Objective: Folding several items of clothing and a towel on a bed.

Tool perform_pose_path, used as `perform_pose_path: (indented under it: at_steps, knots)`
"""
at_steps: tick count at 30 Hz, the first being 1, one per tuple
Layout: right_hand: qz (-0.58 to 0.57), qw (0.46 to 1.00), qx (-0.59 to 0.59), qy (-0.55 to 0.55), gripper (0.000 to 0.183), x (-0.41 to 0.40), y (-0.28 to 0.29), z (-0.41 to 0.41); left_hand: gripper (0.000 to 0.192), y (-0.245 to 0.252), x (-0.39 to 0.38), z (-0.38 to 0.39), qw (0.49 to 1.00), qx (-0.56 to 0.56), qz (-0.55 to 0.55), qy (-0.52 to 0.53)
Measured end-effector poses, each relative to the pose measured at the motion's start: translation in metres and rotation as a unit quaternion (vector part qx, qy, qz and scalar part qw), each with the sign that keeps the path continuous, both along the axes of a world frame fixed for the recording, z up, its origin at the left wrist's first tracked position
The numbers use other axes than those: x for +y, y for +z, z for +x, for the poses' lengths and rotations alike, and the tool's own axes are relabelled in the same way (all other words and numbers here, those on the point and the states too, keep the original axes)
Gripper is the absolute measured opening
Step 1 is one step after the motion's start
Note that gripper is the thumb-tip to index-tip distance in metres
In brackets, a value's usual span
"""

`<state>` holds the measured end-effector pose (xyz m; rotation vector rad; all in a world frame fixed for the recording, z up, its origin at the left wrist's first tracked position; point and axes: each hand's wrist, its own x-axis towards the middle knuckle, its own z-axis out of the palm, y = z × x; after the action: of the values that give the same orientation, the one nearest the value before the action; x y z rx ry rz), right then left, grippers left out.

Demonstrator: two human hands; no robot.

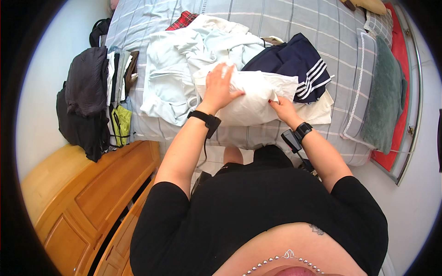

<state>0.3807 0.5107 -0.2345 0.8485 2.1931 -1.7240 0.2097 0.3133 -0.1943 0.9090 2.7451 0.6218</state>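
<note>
A white cloth garment (250, 100) lies partly folded in front of me on the bed. Spread flat, my left hand (221, 86) rests on its upper left part with the fingers apart. My right hand (285, 108) pinches a fold of the same garment near its lower right edge, thumb and fingers together. Beneath and beyond it spreads a pale blue garment (169, 72), crumpled. Navy clothing with white stripes (290, 62) lies to the right, partly covered by the white one. A cream cloth (316, 110) shows under the navy piece.
A plaid bedspread (328, 20) covers the bed. Red tartan cloth (182, 20) pokes out behind the pile. Stacked clothes (119, 72) and a dark padded jacket (86, 79) are at the left, above a wooden cabinet (107, 186). A green cushion (383, 96) stands at the right.
</note>
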Motion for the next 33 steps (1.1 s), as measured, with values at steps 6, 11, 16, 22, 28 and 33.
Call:
perform_pose_path:
  at_steps: [6,11,16,22,28,33]
  knots:
    - [0.027,0.998,-0.054,-0.012,0.034,0.01,-0.022,0.026,0.081,0.008,0.027,-0.006,0.987,-0.041,-0.091,-0.126]
    - [0.028,0.999,-0.029,0.019,0.033,0.026,-0.014,0.049,0.055,0.03,0.027,0.016,0.981,0.019,-0.168,-0.097]
    - [0.016,0.993,-0.049,0.104,0.032,0.031,0.012,0.043,0.041,0.058,0.004,0.025,0.977,-0.064,-0.164,-0.12]
    - [-0.053,0.992,0.112,0.039,0.024,0.028,0.065,-0.003,0.038,0.144,-0.064,0.004,0.97,-0.205,0.12,0.045]
    - [-0.067,0.995,0.064,0.046,0.015,0.016,0.069,-0.045,0.038,0.199,-0.175,-0.046,0.845,-0.232,0.436,0.206]
    - [-0.052,0.996,0.031,0.072,0.013,-0.06,0.091,-0.11,0.029,0.235,-0.311,-0.104,0.734,-0.091,0.612,0.282]
